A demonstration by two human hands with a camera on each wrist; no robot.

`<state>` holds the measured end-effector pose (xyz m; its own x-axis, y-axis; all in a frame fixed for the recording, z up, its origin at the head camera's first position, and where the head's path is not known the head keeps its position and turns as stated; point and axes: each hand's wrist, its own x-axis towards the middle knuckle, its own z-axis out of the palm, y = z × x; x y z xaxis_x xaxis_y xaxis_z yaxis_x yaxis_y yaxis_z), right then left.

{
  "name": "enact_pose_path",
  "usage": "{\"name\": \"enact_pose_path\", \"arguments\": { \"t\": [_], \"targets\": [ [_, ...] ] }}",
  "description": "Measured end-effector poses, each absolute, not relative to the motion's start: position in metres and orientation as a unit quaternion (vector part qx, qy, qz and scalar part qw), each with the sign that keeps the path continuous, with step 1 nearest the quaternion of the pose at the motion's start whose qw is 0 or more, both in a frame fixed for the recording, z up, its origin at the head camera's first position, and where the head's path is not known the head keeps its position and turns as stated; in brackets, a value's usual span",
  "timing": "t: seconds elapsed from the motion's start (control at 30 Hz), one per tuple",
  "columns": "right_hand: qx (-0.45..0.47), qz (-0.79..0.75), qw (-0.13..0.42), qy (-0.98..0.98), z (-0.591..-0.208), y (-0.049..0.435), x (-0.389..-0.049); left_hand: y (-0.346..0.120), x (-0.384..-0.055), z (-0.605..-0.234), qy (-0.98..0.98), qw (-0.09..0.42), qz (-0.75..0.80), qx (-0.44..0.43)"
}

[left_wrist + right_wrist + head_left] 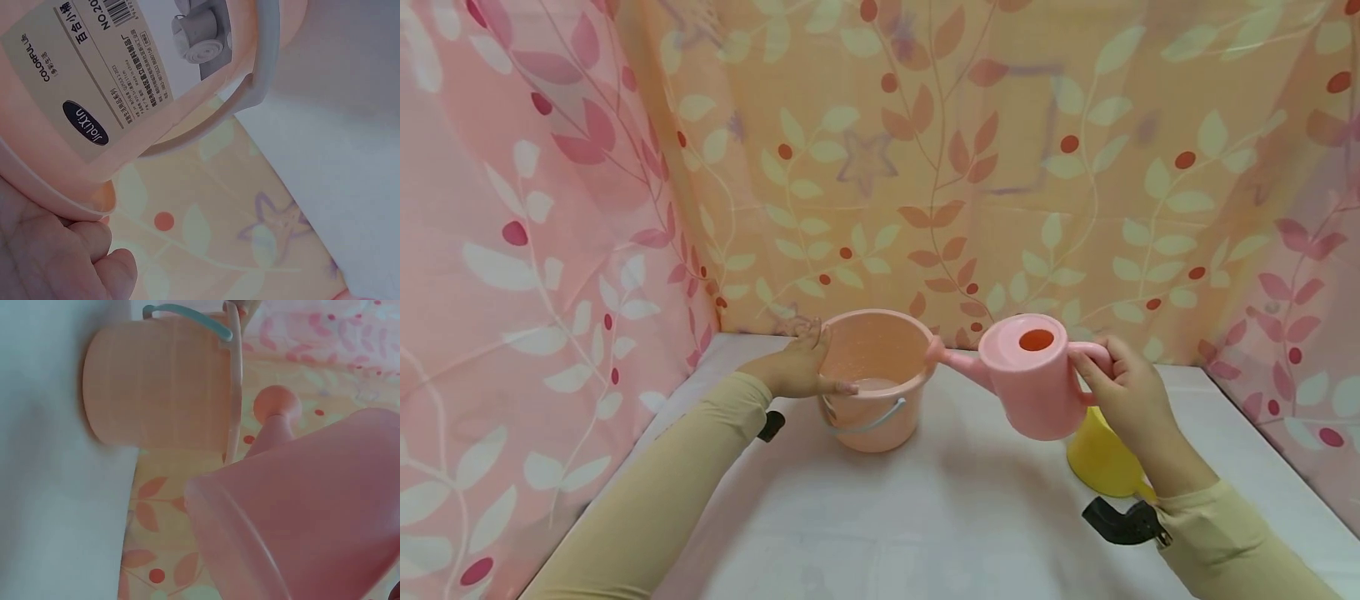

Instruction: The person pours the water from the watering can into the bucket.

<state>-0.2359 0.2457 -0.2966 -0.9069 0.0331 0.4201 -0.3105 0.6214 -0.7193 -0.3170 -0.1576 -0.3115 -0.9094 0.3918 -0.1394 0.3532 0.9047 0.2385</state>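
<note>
A peach plastic bucket (872,417) stands upright on the table, its pale blue handle (868,421) hanging down in front. My left hand (797,367) grips its left rim, thumb over the near edge; the left wrist view has the fingers (94,250) curled at the rim beside a printed label (94,81). By its handle, my right hand (1123,396) holds a pink watering can (1033,392) above the table. The can leans toward the bucket, and its round sprinkler head (277,405) is right at the bucket's right rim.
A yellow plastic container (1103,457) stands on the table under my right hand, partly hidden by it. The white-covered table (880,533) is bordered by leaf-patterned curtains (850,167) at the back and both sides.
</note>
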Motion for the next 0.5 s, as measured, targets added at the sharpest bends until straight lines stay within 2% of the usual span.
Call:
{"name": "enact_pose_path", "arguments": {
  "t": [0.5],
  "targets": [
    [0.051, 0.482, 0.196, -0.853, -0.328, 0.262, -0.218, -0.158, -0.316, -0.312, 0.971, 0.085, 0.112, 0.192]
  ]
}}
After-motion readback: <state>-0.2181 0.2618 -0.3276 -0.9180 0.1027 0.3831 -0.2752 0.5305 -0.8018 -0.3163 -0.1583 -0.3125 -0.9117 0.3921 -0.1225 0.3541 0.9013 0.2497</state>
